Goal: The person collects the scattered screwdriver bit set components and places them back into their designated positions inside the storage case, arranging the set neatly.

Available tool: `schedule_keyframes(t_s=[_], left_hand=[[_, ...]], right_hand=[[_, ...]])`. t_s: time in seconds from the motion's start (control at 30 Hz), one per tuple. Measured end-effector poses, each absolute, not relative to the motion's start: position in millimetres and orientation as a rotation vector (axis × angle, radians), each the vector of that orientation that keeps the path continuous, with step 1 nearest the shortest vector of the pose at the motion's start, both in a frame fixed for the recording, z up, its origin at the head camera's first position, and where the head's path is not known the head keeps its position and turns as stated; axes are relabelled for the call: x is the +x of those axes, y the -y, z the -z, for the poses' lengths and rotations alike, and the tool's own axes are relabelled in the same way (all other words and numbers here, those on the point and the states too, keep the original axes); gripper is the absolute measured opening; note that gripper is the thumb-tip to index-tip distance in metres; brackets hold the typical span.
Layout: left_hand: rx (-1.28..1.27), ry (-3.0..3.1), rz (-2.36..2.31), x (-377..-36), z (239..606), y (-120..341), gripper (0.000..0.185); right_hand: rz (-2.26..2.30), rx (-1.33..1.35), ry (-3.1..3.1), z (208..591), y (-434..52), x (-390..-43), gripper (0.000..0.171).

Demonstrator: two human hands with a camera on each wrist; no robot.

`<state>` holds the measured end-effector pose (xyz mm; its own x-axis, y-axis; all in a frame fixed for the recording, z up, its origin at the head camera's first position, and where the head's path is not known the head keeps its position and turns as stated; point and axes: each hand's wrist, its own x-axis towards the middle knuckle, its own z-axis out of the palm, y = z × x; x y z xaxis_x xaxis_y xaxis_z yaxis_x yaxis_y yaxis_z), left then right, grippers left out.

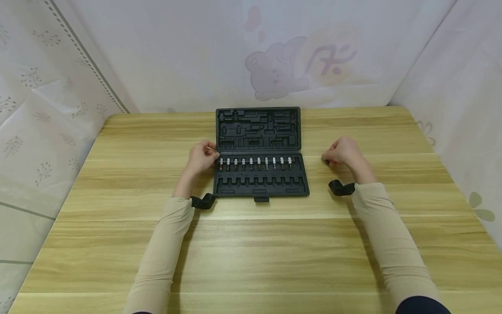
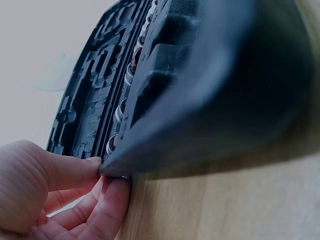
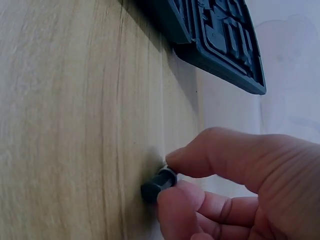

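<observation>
A black plastic socket case [image 1: 259, 151] lies unfolded on the table, its lid half at the back. Several silver bit sockets [image 1: 259, 161] stand in a row in the upper part of the front half; the slots below them hold none. At the case's left side, my left hand [image 1: 201, 157] pinches the edge between thumb and fingers. Right of the case, my right hand [image 1: 344, 152] grips a hex bit socket [image 3: 159, 186] between thumb and index finger. Its dark six-sided end points away from the fingers, close over the tabletop, and the fingers hide part of its silver collar.
The wooden table [image 1: 259, 253] reaches to a pale printed curtain [image 1: 188, 56] at the back and sides. A black latch [image 1: 261, 199] sticks out from the case's front edge. Each wrist wears a black camera mount, the right one [image 1: 341, 188] near the tabletop.
</observation>
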<state>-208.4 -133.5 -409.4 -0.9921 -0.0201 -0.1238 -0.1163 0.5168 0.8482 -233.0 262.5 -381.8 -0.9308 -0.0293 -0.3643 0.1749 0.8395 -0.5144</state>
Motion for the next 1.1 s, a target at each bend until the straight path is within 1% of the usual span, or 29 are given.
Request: schedule_keyframes(t_s=[0.2, 0.33, 0.57, 0.87, 1.1], left_hand=[[-0.114, -2.650, -1.498, -209, 409, 133, 0.022], [-0.117, -2.646, -1.513, -208, 410, 134, 0.021], [-0.123, -2.642, -1.511, -208, 410, 133, 0.021], [-0.132, -2.629, -1.509, -209, 410, 133, 0.022], [-0.123, -2.629, -1.512, -209, 410, 133, 0.022]], right_hand=[[0.782, 0.134, -2.643, 382, -261, -234, 0.025], [0.821, 0.139, -2.600, 380, -257, -233, 0.024], [0.910, 0.078, -2.527, 375, -243, -230, 0.027], [0.938, 0.010, -2.513, 370, -224, -225, 0.027], [1.004, 0.014, -2.472, 370, -211, -226, 0.028]])
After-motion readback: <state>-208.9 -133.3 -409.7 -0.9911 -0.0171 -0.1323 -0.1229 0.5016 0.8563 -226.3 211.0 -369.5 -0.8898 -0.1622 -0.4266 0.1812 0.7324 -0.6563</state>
